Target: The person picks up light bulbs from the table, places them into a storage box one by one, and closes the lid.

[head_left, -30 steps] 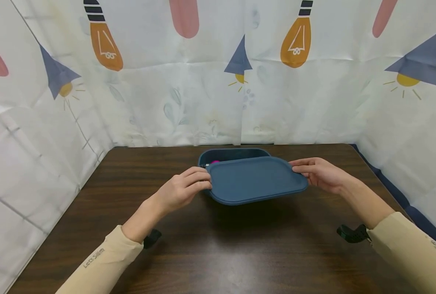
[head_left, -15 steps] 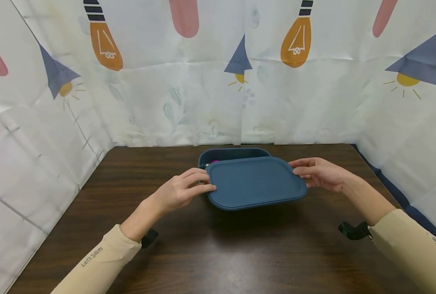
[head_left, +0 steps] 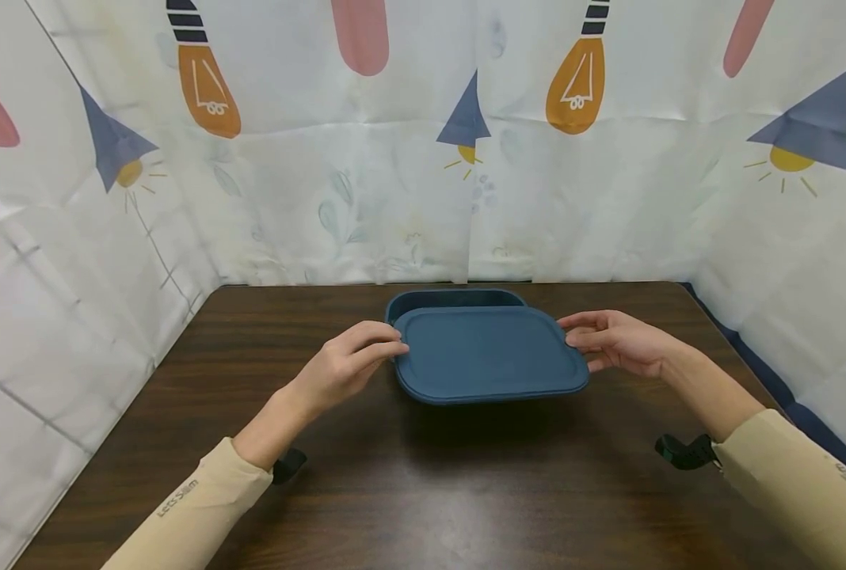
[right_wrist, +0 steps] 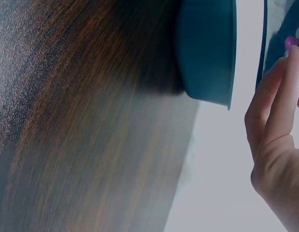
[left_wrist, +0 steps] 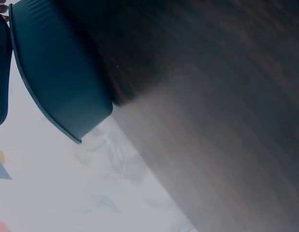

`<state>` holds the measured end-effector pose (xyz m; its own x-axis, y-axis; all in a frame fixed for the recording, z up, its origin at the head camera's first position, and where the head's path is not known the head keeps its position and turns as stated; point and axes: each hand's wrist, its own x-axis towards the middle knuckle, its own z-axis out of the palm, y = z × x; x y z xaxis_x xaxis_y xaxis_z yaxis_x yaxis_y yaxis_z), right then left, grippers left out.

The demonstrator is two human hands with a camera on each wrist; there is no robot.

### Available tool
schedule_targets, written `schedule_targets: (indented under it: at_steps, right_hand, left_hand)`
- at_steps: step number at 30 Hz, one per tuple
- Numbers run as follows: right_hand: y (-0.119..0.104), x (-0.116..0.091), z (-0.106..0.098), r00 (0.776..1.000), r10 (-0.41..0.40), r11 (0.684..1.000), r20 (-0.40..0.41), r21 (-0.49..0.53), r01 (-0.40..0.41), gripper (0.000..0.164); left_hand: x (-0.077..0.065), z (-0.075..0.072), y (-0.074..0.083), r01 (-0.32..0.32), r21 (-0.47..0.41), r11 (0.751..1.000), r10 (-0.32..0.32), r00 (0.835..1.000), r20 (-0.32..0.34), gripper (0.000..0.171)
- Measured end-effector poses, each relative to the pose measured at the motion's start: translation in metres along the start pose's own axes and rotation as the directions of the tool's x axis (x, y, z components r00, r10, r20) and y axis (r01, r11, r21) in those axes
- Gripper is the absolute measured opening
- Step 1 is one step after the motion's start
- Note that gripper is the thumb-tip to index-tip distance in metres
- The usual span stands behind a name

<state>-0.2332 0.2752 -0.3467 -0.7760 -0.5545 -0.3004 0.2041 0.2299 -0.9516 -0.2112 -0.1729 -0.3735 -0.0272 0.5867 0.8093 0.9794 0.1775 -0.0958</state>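
Observation:
A flat dark-blue lid (head_left: 490, 352) with rounded corners is held up in the head view, tilted and overlapping the front of a matching blue box (head_left: 459, 298). My left hand (head_left: 348, 360) pinches the lid's left end between thumb and fingers. At the other end my right hand (head_left: 623, 344) grips the lid near its right edge. Both wrist views show a gap between the lid and the box (right_wrist: 207, 48). In the right wrist view, a pink spot (right_wrist: 291, 42) shows by the fingertips on the lid's glossy underside. Most of the box's inside is hidden behind the lid.
The box stands on a dark wooden table (head_left: 459, 491), close to its back edge. A white patterned curtain (head_left: 394, 198) hangs behind the table and along both sides. Dark wrist straps (head_left: 687, 453) show under the beige sleeves (head_left: 202, 507).
The lid's left end has risen and shifted slightly left with my left hand, so the lid lies more level. It now covers the magenta and black things seen earlier inside the box.

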Motion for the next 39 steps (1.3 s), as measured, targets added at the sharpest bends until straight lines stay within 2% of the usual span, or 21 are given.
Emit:
schedule_targets:
  at_steps: [4, 8, 11, 13, 16, 18, 19, 21, 24, 28, 33, 34, 37, 39]
  right_hand:
    - [0.0, 0.001, 0.001, 1.0, -0.005, 1.0, -0.001, -0.001, 0.005, 0.067]
    - [0.0, 0.003, 0.003, 1.0, -0.019, 1.0, -0.001, 0.011, 0.019, 0.066]
    - [0.0, 0.004, 0.005, 1.0, -0.03, 0.999, 0.002, 0.026, 0.03, 0.065]
    - [-0.001, 0.005, 0.006, 0.999, -0.036, 0.999, 0.002, 0.033, 0.036, 0.064]
    - [-0.002, 0.005, 0.007, 0.999, -0.038, 0.999, -0.008, 0.037, 0.038, 0.063]
    - [-0.002, 0.005, 0.007, 0.999, -0.037, 0.999, -0.016, 0.036, 0.038, 0.063]
    - [-0.002, 0.005, 0.008, 0.999, -0.035, 0.999, -0.021, 0.036, 0.036, 0.063]
    - [-0.002, 0.005, 0.008, 0.999, -0.033, 0.999, -0.023, 0.033, 0.033, 0.063]
    - [-0.002, 0.005, 0.009, 0.999, -0.03, 0.999, -0.024, 0.032, 0.03, 0.063]
    - [-0.002, 0.006, 0.009, 0.999, -0.019, 0.999, -0.031, 0.035, 0.021, 0.063]
    - [-0.001, 0.007, 0.009, 0.999, -0.013, 0.999, -0.036, 0.031, 0.015, 0.063]
    - [0.0, 0.008, 0.009, 0.999, -0.013, 0.999, -0.034, 0.031, 0.014, 0.063]
    - [0.001, 0.008, 0.009, 0.999, -0.009, 1.0, -0.032, 0.03, 0.01, 0.062]
    - [0.002, 0.009, 0.009, 0.999, -0.007, 1.0, -0.031, 0.03, 0.008, 0.063]
  left_hand:
    - [0.0, 0.001, 0.0, 0.049, -0.034, 0.998, -0.052, 0.995, -0.089, 0.014]
    - [-0.001, 0.0, -0.001, 0.124, -0.068, 0.99, -0.133, 0.977, -0.164, 0.013]
    - [-0.001, 0.0, -0.001, 0.196, -0.114, 0.974, -0.217, 0.953, -0.211, 0.009]
    - [-0.001, 0.0, 0.001, 0.251, -0.138, 0.958, -0.277, 0.933, -0.228, 0.013]
    - [-0.002, 0.001, 0.005, 0.356, -0.192, 0.914, -0.395, 0.889, -0.232, 0.028]
    - [-0.003, 0.002, 0.008, 0.436, -0.255, 0.863, -0.491, 0.843, -0.22, 0.031]
    - [-0.003, 0.003, 0.01, 0.476, -0.298, 0.827, -0.543, 0.813, -0.211, 0.031]
    - [-0.005, 0.005, 0.015, 0.546, -0.392, 0.741, -0.645, 0.741, -0.187, 0.03]
    - [-0.006, 0.009, 0.02, 0.611, -0.512, 0.603, -0.761, 0.633, -0.141, 0.029]
    - [-0.005, 0.012, 0.025, 0.658, -0.618, 0.43, -0.864, 0.499, -0.07, 0.027]
    - [-0.001, 0.012, 0.032, 0.708, -0.67, 0.223, -0.943, 0.331, 0.035, 0.029]
    - [-0.001, 0.013, 0.033, 0.713, -0.676, 0.188, -0.952, 0.302, 0.054, 0.031]
    - [-0.002, 0.014, 0.034, 0.706, -0.702, 0.093, -0.968, 0.23, 0.102, 0.035]
    - [-0.003, 0.015, 0.034, 0.695, -0.717, 0.054, -0.971, 0.204, 0.124, 0.036]
